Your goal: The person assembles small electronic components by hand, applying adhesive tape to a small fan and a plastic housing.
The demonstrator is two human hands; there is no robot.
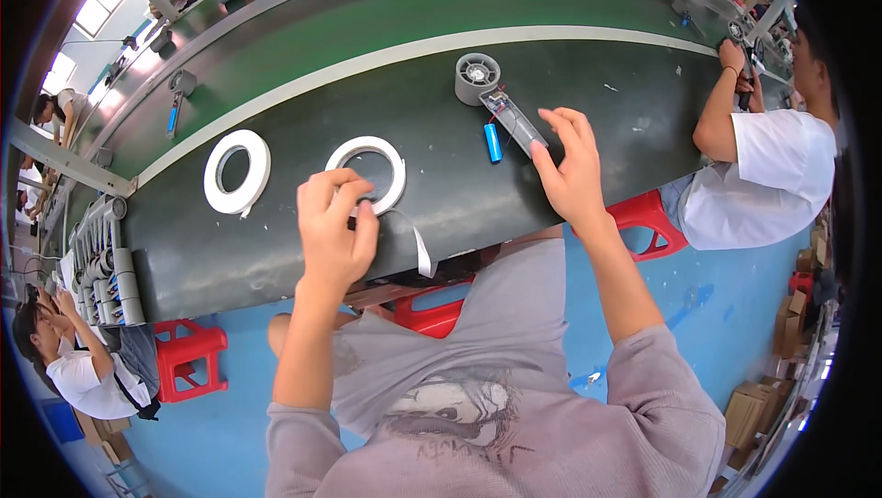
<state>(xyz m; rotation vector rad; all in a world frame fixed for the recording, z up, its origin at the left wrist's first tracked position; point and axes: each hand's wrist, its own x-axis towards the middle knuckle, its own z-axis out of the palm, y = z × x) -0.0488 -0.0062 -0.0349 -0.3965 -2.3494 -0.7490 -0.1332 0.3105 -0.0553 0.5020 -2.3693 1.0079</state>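
My left hand (333,230) is at the near left rim of a roll of white tape (393,160), its thumb and fingers curled round the edge. A loose tape end (423,250) hangs from the roll toward the table's near edge. My right hand (576,167) has its fingers apart, the thumb by the end of a grey handle (519,123). That handle belongs to a small handheld fan with a round grey head (477,79); its circuit board and wires show. Beside the handle lies a blue cylindrical battery (493,142).
A second tape roll (213,176) lies further left. Several grey fan units (106,264) are stacked at the table's left end. Beyond a pale rail runs a green conveyor (367,16) carrying another fan (183,84). A co-worker (772,149) sits at right, near a red stool (648,222).
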